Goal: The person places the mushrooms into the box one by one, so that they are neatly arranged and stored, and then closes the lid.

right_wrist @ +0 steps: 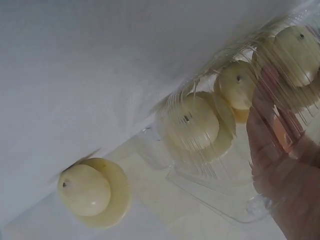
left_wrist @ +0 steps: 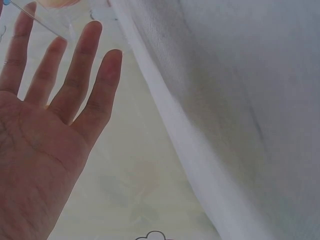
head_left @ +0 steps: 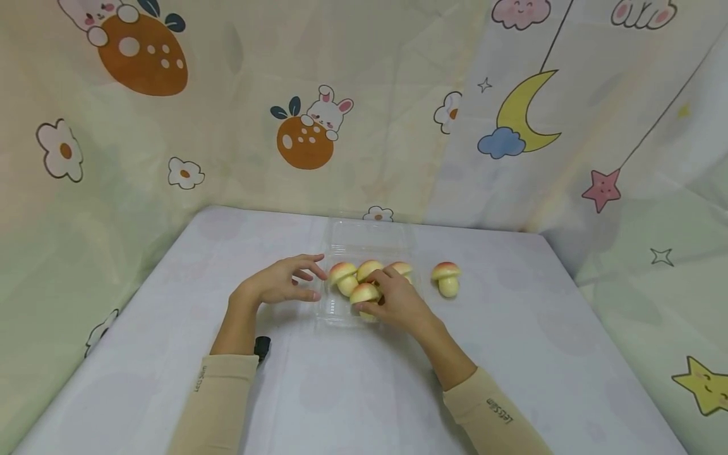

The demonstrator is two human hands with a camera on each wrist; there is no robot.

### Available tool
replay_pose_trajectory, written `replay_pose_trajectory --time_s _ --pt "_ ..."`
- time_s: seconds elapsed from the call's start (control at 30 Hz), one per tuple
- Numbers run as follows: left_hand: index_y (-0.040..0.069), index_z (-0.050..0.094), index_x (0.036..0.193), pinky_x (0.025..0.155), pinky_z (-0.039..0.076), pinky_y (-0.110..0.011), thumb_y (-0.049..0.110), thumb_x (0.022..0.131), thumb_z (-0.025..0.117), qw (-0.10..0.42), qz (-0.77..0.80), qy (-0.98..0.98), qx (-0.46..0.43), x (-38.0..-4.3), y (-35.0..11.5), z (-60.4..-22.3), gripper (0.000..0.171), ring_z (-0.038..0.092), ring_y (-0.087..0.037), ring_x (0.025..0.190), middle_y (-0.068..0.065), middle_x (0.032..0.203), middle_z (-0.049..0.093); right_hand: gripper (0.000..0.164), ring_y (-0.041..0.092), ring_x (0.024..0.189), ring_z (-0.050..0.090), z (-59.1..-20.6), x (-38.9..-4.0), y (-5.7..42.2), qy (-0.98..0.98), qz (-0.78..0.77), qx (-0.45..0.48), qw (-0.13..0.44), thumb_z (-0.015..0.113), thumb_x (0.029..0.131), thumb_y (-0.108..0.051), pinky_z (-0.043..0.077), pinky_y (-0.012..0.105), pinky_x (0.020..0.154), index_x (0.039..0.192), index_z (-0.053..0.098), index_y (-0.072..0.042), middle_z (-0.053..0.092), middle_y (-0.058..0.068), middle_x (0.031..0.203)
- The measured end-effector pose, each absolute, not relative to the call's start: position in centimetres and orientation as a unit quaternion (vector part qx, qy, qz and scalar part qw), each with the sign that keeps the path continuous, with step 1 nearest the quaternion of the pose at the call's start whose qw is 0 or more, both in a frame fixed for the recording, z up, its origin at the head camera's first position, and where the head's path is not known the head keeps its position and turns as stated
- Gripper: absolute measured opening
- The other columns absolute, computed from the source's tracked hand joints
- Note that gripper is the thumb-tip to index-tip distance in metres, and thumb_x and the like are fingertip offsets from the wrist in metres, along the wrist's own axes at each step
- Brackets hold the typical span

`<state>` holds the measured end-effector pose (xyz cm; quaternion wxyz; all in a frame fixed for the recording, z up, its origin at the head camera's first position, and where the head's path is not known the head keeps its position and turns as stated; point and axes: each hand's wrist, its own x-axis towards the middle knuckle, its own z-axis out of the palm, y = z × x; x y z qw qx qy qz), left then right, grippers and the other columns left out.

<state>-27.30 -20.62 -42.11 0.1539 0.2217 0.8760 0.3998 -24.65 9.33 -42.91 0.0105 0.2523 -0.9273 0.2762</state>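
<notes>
A clear plastic clamshell box (head_left: 335, 314) lies with its lid raised at the back. Inside it are several toy mushrooms with pale stems and red-tinged yellow caps, one at the left (head_left: 343, 276) and one at the back (head_left: 370, 269). My right hand (head_left: 400, 303) reaches in over the box and pinches the front mushroom (head_left: 363, 292) between thumb and fingers. In the right wrist view the mushrooms (right_wrist: 195, 122) show through the box's ribbed wall. Beside the box's left edge is my left hand (head_left: 284, 279), fingers spread and holding nothing; its palm (left_wrist: 40, 155) fills the left wrist view's left side.
One more toy mushroom (head_left: 447, 279) stands on the white-covered table (head_left: 512, 354) to the right of the box. A small black object (head_left: 262, 346) shows beside the left wrist. Behind the table hangs a patterned curtain (head_left: 392, 158).
</notes>
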Motion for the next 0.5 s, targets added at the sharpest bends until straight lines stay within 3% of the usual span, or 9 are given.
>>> replay_pose_trajectory --time_s 0.5 --pt "0.022 0.067 0.132 0.112 0.045 -0.055 0.039 0.088 0.083 0.156 0.398 0.877 0.219 -27.31 -20.62 -42.05 0.050 0.054 -0.030 0.136 0.001 0.168 0.030 0.053 0.014 0.080 0.058 -43.17 -24.96 9.40 -0.933 0.255 0.251 0.017 0.087 0.082 -0.043 0.054 0.033 0.075 0.122 0.067 -0.014 0.061 0.006 0.115"
